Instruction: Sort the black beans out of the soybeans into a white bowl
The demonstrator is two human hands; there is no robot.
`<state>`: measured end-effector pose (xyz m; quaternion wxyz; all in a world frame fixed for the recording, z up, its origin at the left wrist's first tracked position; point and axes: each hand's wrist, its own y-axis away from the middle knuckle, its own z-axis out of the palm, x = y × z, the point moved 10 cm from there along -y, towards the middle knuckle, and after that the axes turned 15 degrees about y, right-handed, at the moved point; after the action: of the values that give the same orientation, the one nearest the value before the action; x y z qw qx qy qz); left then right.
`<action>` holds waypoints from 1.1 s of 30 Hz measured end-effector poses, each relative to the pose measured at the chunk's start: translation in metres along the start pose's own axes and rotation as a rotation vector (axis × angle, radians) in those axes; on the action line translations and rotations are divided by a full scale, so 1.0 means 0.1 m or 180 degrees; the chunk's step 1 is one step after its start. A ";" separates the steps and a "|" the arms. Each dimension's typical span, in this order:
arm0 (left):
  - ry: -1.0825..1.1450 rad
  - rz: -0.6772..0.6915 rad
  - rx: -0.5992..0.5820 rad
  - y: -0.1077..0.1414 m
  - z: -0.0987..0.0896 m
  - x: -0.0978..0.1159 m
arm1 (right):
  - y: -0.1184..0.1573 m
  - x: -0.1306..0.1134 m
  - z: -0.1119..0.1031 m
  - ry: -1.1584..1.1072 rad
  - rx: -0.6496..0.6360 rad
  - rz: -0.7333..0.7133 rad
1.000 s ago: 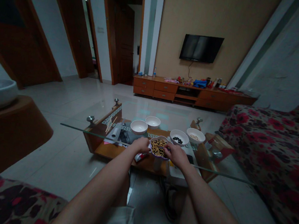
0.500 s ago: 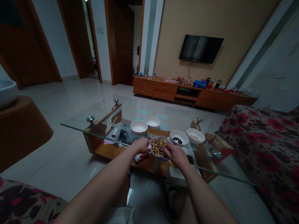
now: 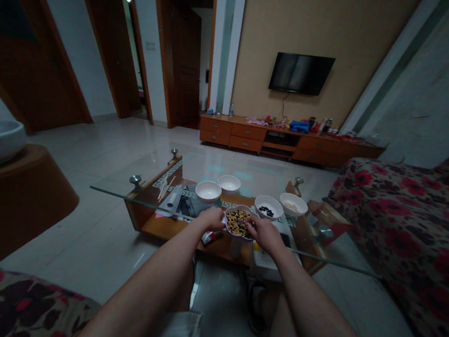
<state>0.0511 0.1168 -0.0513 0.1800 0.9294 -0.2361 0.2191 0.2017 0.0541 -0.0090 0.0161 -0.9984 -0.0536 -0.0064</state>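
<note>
A light purple-rimmed bowl (image 3: 243,239) sits low at the near side of the glass table, filled with mixed yellow and dark beans (image 3: 236,222). My left hand (image 3: 213,219) grips its left side, fingers closed on the edge. Over the right part of the beans, my right hand (image 3: 260,231) has its fingertips pinched together; a small purple bit shows by them, but what they hold is unclear. Just behind stands a white bowl (image 3: 271,200) with black beans, and beside it another white bowl (image 3: 294,197) with pale pieces.
Two more white bowls (image 3: 208,187) stand behind my left hand on the glass table (image 3: 116,195). Chopsticks (image 3: 166,188) and a white roll (image 3: 172,199) show at the left. A floral sofa (image 3: 402,210) is on the right; a television cabinet (image 3: 248,132) lies beyond.
Almost nothing differs. Both hands stay at the bowl of mixed beans, and the view has shifted very slightly.
</note>
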 end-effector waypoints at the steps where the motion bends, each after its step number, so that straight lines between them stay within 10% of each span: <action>1: 0.0002 0.0007 -0.0002 0.00 0.00 0.01 | 0.00 0.00 0.00 -0.0001 0.0017 -0.0004; 21: -0.0025 -0.0015 -0.0016 0.00 -0.01 -0.01 | 0.03 0.13 -0.11 -0.0110 0.0521 0.0070; 33: -0.0089 -0.0082 -0.0031 -0.02 0.02 -0.05 | 0.22 0.62 -0.35 0.0366 0.0793 0.1610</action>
<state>0.0486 0.1194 -0.0554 0.1840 0.9345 -0.2277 0.2025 0.2652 0.0375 0.0266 0.1427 -0.9684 0.1977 -0.0522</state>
